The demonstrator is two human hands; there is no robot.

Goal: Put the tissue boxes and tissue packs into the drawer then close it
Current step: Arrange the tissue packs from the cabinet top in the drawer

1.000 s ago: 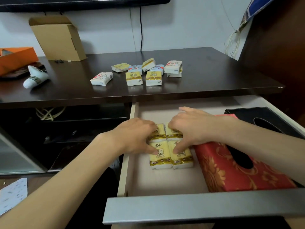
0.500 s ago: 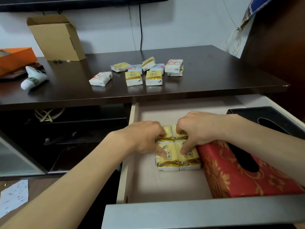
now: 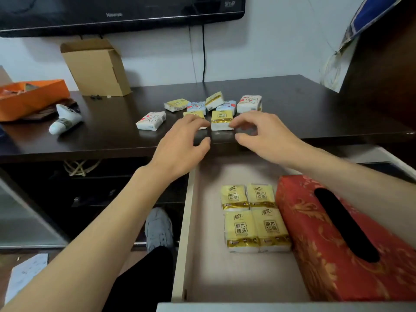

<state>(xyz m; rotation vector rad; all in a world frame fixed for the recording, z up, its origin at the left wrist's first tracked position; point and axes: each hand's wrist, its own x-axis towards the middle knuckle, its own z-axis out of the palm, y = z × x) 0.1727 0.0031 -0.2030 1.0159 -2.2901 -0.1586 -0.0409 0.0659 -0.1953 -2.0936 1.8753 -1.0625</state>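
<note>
Reaching for two yellow packs on counter
Both hands open, empty: left hand over left yellow pack, right hand fingertips touching right yellow pack, long axis pointing away.

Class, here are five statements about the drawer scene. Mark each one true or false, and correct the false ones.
1. Four yellow tissue packs lie in the drawer. True.
2. The red tissue box lies left of those packs. False: it lies to their right.
3. The left hand and right hand are both up at the tabletop. True.
4. The drawer is shut. False: it stands open.
5. The cardboard box sits inside the drawer. False: it stands on the tabletop by the wall.
</note>
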